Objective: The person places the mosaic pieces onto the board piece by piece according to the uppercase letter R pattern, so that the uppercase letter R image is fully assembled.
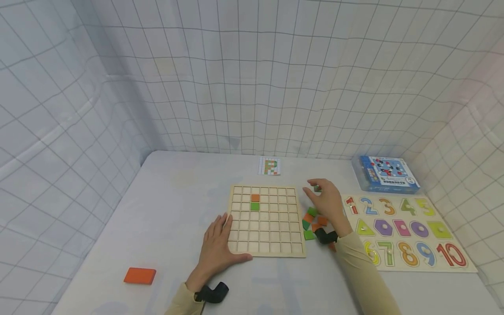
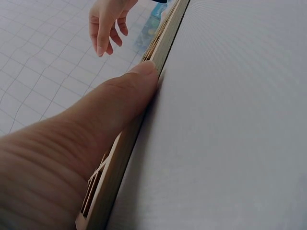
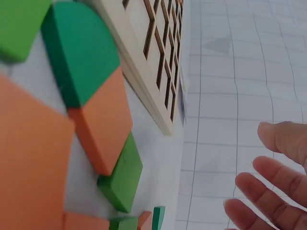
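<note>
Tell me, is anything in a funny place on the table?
Maybe the orange block: it lies all alone left of the grid board, while the loose coloured pieces lie jumbled along the board's right side. I see nothing broken.

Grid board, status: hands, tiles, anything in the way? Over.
Left hand on grid board, covering near-left corner. Right hand empty, right of board. Orange tile, green tile in cells.
</note>
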Demonstrator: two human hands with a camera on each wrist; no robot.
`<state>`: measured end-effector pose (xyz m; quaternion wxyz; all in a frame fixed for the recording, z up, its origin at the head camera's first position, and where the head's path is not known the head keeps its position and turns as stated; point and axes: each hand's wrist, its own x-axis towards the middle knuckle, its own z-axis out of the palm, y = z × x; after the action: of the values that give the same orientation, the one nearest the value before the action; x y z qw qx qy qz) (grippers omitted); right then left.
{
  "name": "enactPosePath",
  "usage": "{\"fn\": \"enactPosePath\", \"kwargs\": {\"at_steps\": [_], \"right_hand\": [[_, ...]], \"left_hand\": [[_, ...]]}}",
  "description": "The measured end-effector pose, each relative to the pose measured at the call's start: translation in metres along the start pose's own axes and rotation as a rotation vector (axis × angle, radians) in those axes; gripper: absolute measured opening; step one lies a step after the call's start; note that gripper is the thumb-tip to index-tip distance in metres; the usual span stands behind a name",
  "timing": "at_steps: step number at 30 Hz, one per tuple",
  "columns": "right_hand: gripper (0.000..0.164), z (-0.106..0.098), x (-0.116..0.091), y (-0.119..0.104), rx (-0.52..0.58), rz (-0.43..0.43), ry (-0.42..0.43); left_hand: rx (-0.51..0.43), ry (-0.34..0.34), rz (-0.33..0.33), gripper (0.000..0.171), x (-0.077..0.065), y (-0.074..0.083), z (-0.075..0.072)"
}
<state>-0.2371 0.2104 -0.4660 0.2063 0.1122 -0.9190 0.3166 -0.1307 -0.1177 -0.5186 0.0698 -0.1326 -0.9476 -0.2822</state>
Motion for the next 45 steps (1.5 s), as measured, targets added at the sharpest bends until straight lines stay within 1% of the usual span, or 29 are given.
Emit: {"fn": "enactPosePath", "kwargs": {"at_steps": [4, 7, 15, 17, 21, 26, 36, 45], "right_hand": [[0.033, -0.005, -0.002, 0.006, -0.012, 0.055, 0.007], [0.034, -0.008, -0.003, 0.01, -0.024, 0.108, -0.01], [0.045, -0.016, -0.007, 0.017, -0.095, 0.283, -0.13], [0.047, -0.017, -0.007, 0.018, -0.116, 0.313, -0.161], [0.046, -0.018, -0.008, 0.021, -0.149, 0.325, -0.194], [0.043, -0.019, -0.009, 0.023, -0.171, 0.329, -0.208], [0.036, -0.019, -0.008, 0.025, -0.22, 0.36, -0.262], [0.036, -0.018, -0.006, 0.026, -0.243, 0.405, -0.295]], "left_hand": [[0.005, -0.008, -0.006, 0.124, 0.0, 0.0, 0.001], [0.008, -0.009, -0.003, 0.124, 0.0, -0.001, 0.0], [-0.006, -0.016, 0.0, 0.124, 0.0, 0.0, -0.001], [-0.007, -0.021, -0.004, 0.124, 0.0, 0.0, -0.001], [-0.005, -0.027, -0.009, 0.124, 0.0, 0.001, -0.001], [-0.005, -0.029, -0.013, 0.124, 0.0, 0.001, -0.001], [0.0, -0.027, -0.011, 0.125, 0.0, 0.0, 0.0], [0.004, -0.024, -0.006, 0.125, 0.0, -0.002, 0.001]]}}
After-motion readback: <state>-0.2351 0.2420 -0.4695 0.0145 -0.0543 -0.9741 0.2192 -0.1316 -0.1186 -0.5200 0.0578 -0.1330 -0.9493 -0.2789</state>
